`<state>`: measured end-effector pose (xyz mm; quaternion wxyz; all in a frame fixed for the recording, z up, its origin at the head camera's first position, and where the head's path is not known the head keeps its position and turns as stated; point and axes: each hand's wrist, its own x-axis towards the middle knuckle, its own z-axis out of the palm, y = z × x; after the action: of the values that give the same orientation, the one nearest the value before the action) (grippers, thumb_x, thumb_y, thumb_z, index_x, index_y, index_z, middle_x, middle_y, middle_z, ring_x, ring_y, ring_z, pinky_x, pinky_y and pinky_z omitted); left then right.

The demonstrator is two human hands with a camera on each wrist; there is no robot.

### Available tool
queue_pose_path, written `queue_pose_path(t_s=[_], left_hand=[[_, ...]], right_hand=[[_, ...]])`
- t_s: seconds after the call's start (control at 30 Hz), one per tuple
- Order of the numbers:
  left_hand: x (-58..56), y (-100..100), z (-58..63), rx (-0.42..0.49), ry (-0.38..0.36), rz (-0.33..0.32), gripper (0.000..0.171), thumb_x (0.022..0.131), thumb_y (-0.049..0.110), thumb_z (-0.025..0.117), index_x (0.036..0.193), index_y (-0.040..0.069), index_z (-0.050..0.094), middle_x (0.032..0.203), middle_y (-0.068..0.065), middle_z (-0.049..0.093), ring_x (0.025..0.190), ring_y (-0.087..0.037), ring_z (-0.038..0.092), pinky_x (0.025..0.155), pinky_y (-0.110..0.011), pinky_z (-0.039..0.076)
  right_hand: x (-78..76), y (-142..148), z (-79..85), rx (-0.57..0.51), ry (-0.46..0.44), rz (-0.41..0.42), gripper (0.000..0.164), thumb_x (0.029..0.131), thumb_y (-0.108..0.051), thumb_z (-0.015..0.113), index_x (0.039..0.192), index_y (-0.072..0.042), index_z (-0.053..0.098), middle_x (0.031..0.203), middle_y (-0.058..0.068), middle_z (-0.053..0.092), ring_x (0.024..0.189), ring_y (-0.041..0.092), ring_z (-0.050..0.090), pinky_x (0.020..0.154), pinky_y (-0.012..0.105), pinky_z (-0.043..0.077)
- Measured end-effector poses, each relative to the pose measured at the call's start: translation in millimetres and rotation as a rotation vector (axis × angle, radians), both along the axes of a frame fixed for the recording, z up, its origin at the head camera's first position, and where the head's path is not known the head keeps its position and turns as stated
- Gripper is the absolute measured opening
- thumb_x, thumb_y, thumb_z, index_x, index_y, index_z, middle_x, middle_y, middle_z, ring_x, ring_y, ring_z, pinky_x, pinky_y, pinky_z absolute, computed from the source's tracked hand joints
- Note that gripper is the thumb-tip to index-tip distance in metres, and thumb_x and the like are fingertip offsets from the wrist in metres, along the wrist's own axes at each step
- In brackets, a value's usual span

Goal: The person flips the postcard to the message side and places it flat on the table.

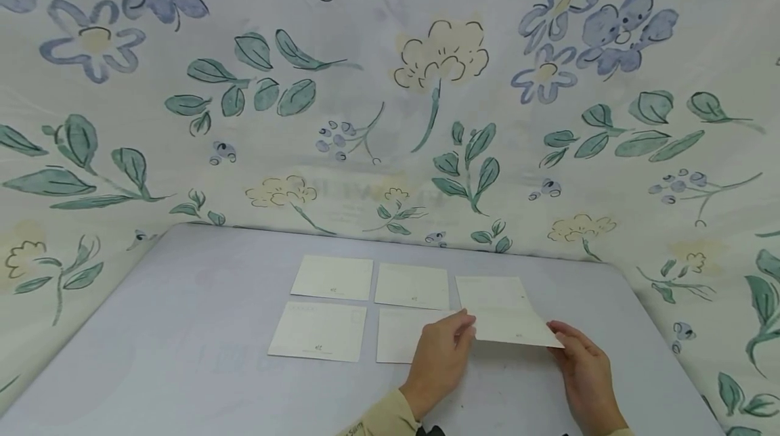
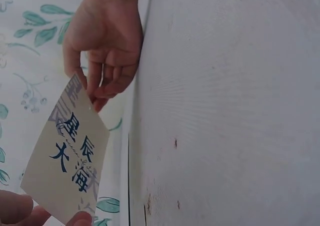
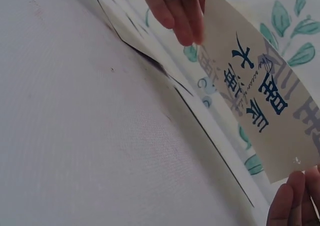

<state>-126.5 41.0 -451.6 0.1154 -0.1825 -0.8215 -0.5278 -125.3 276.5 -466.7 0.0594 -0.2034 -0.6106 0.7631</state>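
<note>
A cream postcard (image 1: 514, 328) is held between both hands, its near edge raised off the table. My left hand (image 1: 440, 353) pinches it at the left side, and my right hand (image 1: 586, 372) pinches the near right corner. The pale face with a tiny logo points up. Both wrist views show the underside of the postcard (image 2: 62, 151), printed with dark blue and grey Chinese characters; it bows slightly in the right wrist view. Beside the left hand lies another postcard (image 1: 399, 338), partly covered by that hand.
More postcards, pale side up, lie in rows to the left, among them a far one (image 1: 332, 275), a near one (image 1: 318, 331) and one at the middle back (image 1: 412, 285). They rest on a whitish table (image 1: 201, 355). A floral cloth (image 1: 378, 84) hangs behind and beside it.
</note>
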Motion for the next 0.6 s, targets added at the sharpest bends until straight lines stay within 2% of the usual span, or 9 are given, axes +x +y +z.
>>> queue_pose_path(t_s=[0.23, 0.4, 0.5, 0.6], left_hand=[[1.2, 0.2, 0.1, -0.029, -0.057, -0.002, 0.021, 0.091, 0.011, 0.057, 0.108, 0.004, 0.065, 0.12, -0.014, 0.061, 0.097, -0.011, 0.063, 0.077, -0.02, 0.05], [2.0, 0.7, 0.0, -0.047, -0.065, -0.017, 0.021, 0.089, 0.008, 0.059, 0.109, 0.003, 0.065, 0.121, -0.016, 0.059, 0.09, -0.006, 0.063, 0.07, -0.016, 0.05], [2.8, 0.8, 0.7, -0.058, -0.058, -0.022, 0.021, 0.087, 0.006, 0.06, 0.107, 0.003, 0.066, 0.12, -0.017, 0.06, 0.087, -0.005, 0.062, 0.067, -0.015, 0.049], [3.5, 1.4, 1.2, -0.069, -0.055, -0.026, 0.021, 0.085, 0.005, 0.062, 0.105, 0.002, 0.067, 0.118, -0.016, 0.061, 0.084, -0.004, 0.062, 0.065, -0.015, 0.048]], right_hand=[[-0.8, -0.7, -2.3, 0.087, -0.051, -0.018, 0.032, 0.09, -0.006, 0.053, 0.121, -0.001, 0.056, 0.111, -0.006, 0.058, 0.103, 0.004, 0.056, 0.087, 0.015, 0.045], [-1.1, -2.5, -4.8, 0.228, -0.087, -0.029, 0.036, 0.088, -0.007, 0.053, 0.123, 0.002, 0.053, 0.103, -0.01, 0.061, 0.097, 0.001, 0.057, 0.083, 0.013, 0.046], [-1.1, -4.5, -6.4, 0.332, -0.108, -0.05, 0.035, 0.088, -0.008, 0.053, 0.121, 0.001, 0.055, 0.105, -0.007, 0.06, 0.094, -0.002, 0.056, 0.078, 0.01, 0.046], [-1.4, -6.8, -8.1, 0.442, -0.125, -0.078, 0.032, 0.087, -0.009, 0.054, 0.117, 0.0, 0.058, 0.111, 0.001, 0.059, 0.09, -0.003, 0.055, 0.073, 0.007, 0.045]])
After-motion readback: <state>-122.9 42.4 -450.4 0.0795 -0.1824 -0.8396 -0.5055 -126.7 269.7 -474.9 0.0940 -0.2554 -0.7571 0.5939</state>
